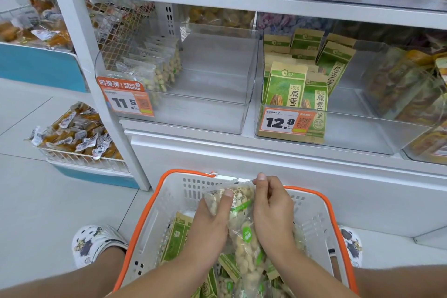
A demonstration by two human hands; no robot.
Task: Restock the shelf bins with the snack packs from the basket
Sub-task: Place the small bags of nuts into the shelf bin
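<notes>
Over white plastic basket with orange rim (154, 203), on floor before white shelf unit: 2 hands on 1 clear plastic snack pack of pale round pieces with green label (242, 222). Left hand (210, 222) curled round pack's left side, thumb pressed on its upper face. Right hand (273, 210) clamped on right side, thumb and forefinger pinching top seal. Pack upright, lifted above other packs, lower end among them. More clear packs and green-and-tan paper packs (176, 234) lying in basket. Clear shelf bin with 11.5 price tag (212, 94): few similar clear packs at left, right part bare. Neighbouring clear bin with 12.8 price tag (362, 133): green-and-tan packs standing at left.
</notes>
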